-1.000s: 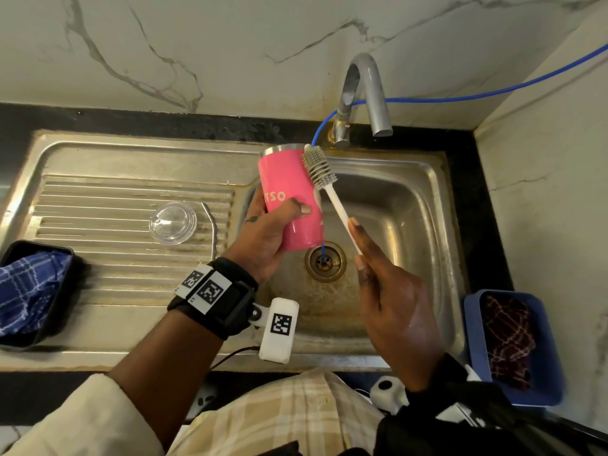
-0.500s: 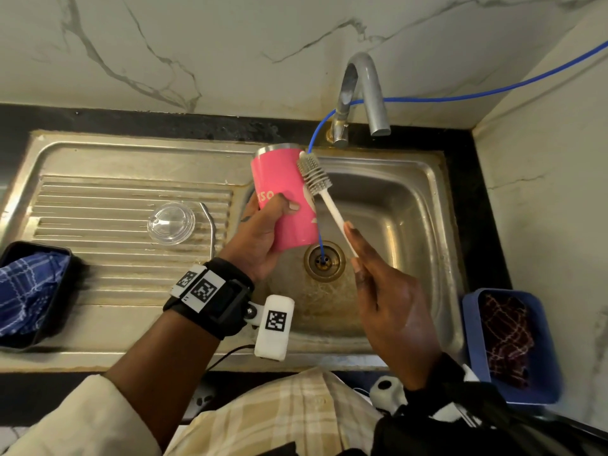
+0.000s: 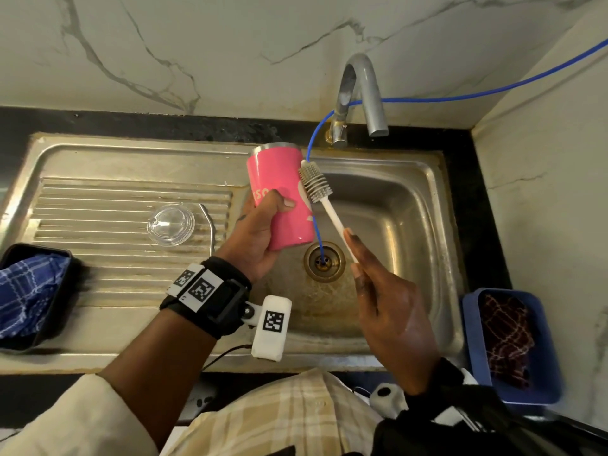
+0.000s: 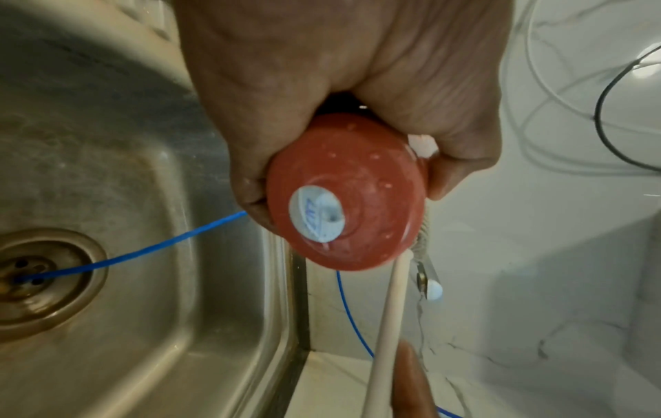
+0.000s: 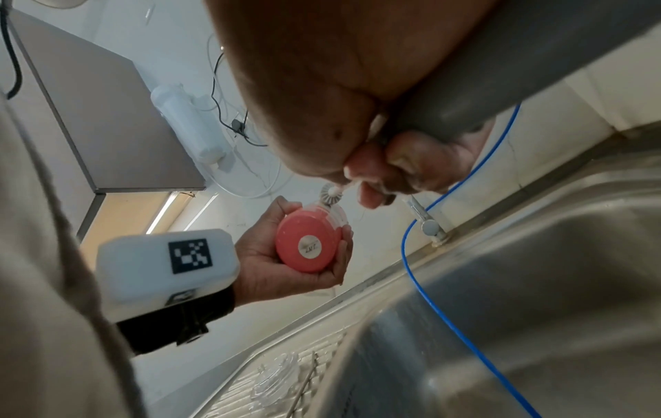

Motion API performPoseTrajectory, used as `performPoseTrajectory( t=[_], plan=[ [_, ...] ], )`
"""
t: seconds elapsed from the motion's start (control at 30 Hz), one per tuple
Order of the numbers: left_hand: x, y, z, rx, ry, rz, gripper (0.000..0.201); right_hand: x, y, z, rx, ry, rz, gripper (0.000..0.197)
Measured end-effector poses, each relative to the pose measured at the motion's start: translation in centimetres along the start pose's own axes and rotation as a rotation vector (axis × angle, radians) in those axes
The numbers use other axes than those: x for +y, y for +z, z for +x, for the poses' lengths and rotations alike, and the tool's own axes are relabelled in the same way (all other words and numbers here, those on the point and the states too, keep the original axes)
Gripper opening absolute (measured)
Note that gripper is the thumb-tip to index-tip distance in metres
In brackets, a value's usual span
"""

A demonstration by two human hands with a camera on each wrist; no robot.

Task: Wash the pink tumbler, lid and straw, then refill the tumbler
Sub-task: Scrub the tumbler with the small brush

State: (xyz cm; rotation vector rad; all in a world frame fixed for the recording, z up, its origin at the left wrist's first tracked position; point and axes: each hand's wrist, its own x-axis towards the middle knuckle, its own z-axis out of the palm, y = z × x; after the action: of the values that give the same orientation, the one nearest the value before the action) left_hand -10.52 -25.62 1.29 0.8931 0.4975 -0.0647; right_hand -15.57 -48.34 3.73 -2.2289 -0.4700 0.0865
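Note:
My left hand (image 3: 263, 225) grips the pink tumbler (image 3: 279, 192) upright over the left side of the sink basin (image 3: 411, 225); its round base (image 4: 347, 192) with a white sticker faces the left wrist camera and also shows in the right wrist view (image 5: 309, 244). My right hand (image 3: 385, 301) holds the white handle of a bottle brush (image 3: 316, 185), whose grey bristle head lies against the tumbler's outer right side below the rim. The clear lid (image 3: 170, 224) and the metal straw (image 3: 209, 225) lie on the ribbed drainboard to the left.
A steel tap (image 3: 362, 93) stands behind the basin; no water is visible. A thin blue hose (image 3: 460, 95) runs from the right wall down into the drain (image 3: 324, 260). A black tray with blue cloth (image 3: 29, 294) sits left, a blue tray with dark cloth (image 3: 510, 343) right.
The tumbler and both hands have shifted slightly left. The brush head has slid down from the rim onto the tumbler's outer side.

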Motion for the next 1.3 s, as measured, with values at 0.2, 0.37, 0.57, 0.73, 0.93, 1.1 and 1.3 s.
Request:
performPoseTrajectory(
  t=[0.2, 0.37, 0.57, 0.73, 0.93, 1.1, 1.3],
  plan=[
    [-0.5, 1.0, -0.9, -0.109, -0.039, -0.013, 0.091, 0.2, 0.3, 1.6, 0.076, 0.022, 0.017, 0.060],
    [0.3, 0.4, -0.3, -0.054, 0.003, -0.052, 0.096, -0.1, 0.1, 0.3, 0.026, 0.014, 0.044, 0.056],
    [-0.8, 0.8, -1.1, -0.115, -0.057, -0.038, 0.086, 0.7, 0.1, 0.8, 0.028, 0.080, 0.078, 0.057],
    [-0.3, 1.4, -0.9, -0.139, -0.034, -0.010, 0.087, 0.5, 0.4, 1.2, 0.084, 0.100, 0.109, 0.054],
    [0.3, 1.9, -0.5, -0.133, -0.017, 0.001, 0.085, 1.0, 0.0, 0.0, 0.022, 0.148, 0.175, 0.051],
    [0.1, 2.7, -0.5, -0.197, -0.021, -0.008, 0.062, 0.8, -0.5, 1.5, 0.029, 0.173, 0.179, 0.051],
    [1.1, 2.0, 0.1, -0.102, 0.009, -0.018, 0.090, 0.6, 0.0, 0.6, 0.005, 0.171, 0.184, 0.050]
  ],
)
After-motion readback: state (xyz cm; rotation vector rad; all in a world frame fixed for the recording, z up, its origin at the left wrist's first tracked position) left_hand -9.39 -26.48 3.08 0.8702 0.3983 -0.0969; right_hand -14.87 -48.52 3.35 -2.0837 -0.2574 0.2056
